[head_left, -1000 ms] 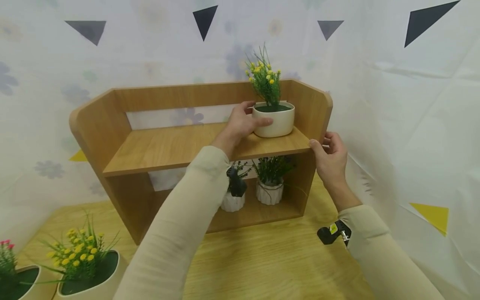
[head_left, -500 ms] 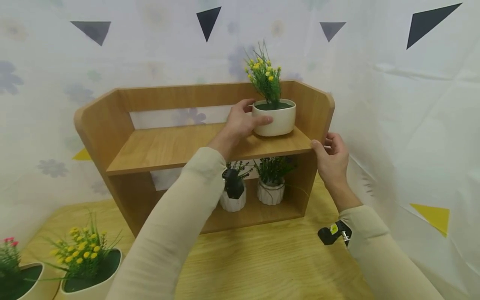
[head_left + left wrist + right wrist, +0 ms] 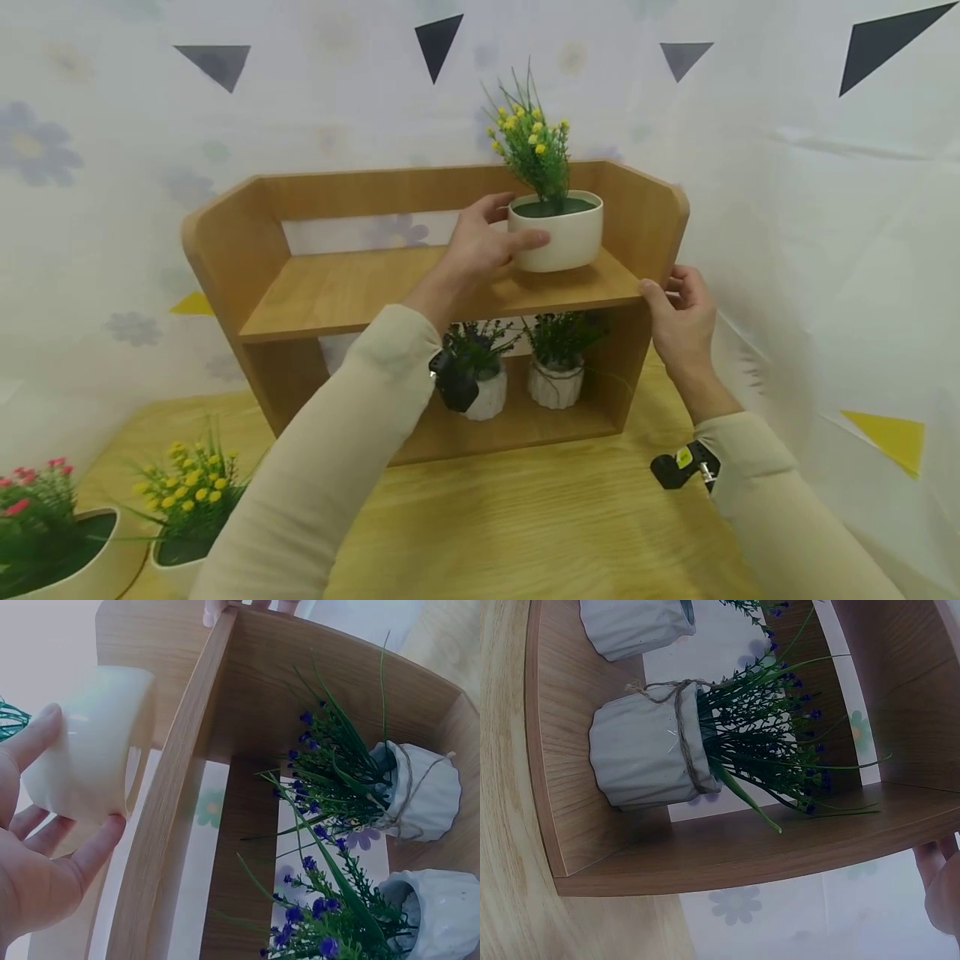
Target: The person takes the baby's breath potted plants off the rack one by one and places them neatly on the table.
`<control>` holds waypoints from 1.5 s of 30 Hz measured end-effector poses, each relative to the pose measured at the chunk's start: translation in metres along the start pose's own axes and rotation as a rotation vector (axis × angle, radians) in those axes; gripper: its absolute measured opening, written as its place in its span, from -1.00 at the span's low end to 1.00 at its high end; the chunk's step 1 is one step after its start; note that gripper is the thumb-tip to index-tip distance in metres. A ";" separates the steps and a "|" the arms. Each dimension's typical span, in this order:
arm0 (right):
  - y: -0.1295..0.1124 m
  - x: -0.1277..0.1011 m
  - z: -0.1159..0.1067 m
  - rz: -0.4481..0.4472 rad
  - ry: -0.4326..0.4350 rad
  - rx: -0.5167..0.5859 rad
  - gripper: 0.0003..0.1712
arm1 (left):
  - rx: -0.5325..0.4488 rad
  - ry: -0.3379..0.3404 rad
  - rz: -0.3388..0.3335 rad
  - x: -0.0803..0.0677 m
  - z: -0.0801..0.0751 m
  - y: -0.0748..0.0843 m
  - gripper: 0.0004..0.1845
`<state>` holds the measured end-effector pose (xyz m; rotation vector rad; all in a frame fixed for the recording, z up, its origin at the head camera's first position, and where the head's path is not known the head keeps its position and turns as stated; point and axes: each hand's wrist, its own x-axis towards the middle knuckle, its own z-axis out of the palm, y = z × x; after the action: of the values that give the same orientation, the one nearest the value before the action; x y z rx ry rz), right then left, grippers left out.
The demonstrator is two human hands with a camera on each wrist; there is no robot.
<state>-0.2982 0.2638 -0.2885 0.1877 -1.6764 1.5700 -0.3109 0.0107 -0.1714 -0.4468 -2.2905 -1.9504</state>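
My left hand (image 3: 480, 242) grips a cream oval flowerpot (image 3: 562, 237) from its left side, thumb across the front. Yellow flowers and thin green blades (image 3: 536, 142) rise from it. The pot hangs slightly above the upper board of a wooden shelf (image 3: 345, 287), near its right end; the left wrist view shows its base (image 3: 139, 761) off the board. At the shelf's right side panel my right hand (image 3: 682, 321) holds the edge, thumb at the front corner and fingers behind the panel. In the right wrist view only part of that hand (image 3: 941, 889) shows.
Two white pots with purple flowers, one (image 3: 487, 393) partly behind the left wrist camera and one tied with twine (image 3: 557, 383), stand on the lower level. At the table's left are cream pots with pink (image 3: 105, 550) and yellow flowers (image 3: 187, 487). A white wall (image 3: 847, 292) stands to the right.
The pot in my left hand has risen a little off the upper board. My right hand keeps its hold on the shelf. The whole head view has shifted, so everything sits further right.
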 end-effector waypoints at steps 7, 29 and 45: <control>0.000 0.005 -0.005 0.012 0.004 0.015 -0.80 | -0.011 -0.010 0.024 -0.010 -0.003 0.002 -0.08; 0.001 0.015 -0.017 0.023 0.042 0.062 -0.86 | -0.014 -0.077 0.144 -0.061 -0.026 0.004 -0.13; 0.000 0.014 -0.019 -0.002 0.051 0.009 -0.83 | -0.021 -0.086 0.145 -0.108 -0.054 -0.003 -0.16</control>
<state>-0.2993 0.2863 -0.2814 0.1525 -1.6304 1.5683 -0.2149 -0.0598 -0.1937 -0.6909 -2.2197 -1.9221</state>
